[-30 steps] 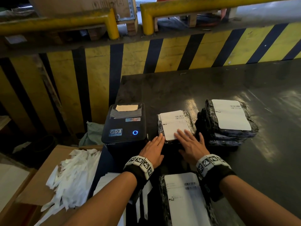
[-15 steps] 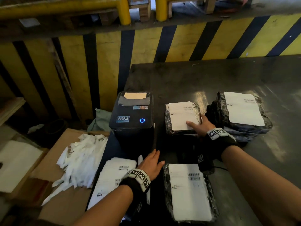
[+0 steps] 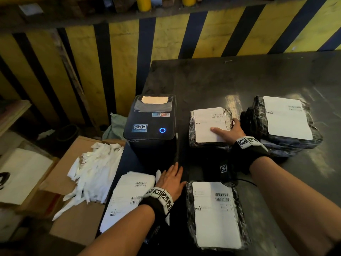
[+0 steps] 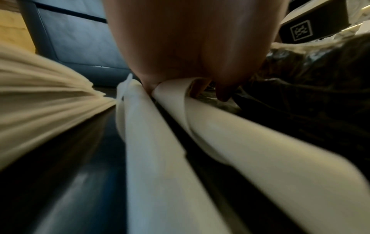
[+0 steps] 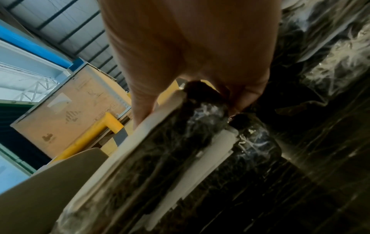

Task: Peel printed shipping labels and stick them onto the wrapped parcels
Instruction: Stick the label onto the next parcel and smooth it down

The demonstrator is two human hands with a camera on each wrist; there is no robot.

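A wrapped black parcel (image 3: 203, 124) with a white label on top lies mid-table. My right hand (image 3: 227, 129) grips its right edge: the thumb lies on the label and the fingers curl down the side. The right wrist view confirms this grip on the parcel (image 5: 180, 150). My left hand (image 3: 171, 179) rests flat on the table with straight fingers, just right of a stack of printed labels (image 3: 129, 194). In the left wrist view its fingertips (image 4: 200, 91) touch loose white strips (image 4: 160, 142). Another labelled parcel (image 3: 215, 213) lies near me.
A black label printer (image 3: 151, 124) stands at the table's left edge. A pile of labelled parcels (image 3: 286, 124) sits to the right. Left of the table, a cardboard box (image 3: 73, 218) holds several white backing strips (image 3: 92, 172). A yellow-and-black striped barrier (image 3: 129, 52) runs behind.
My left hand drew back from the middle parcel to the table beside the label stack. My right hand went from lying flat on the label to gripping the parcel's right edge.
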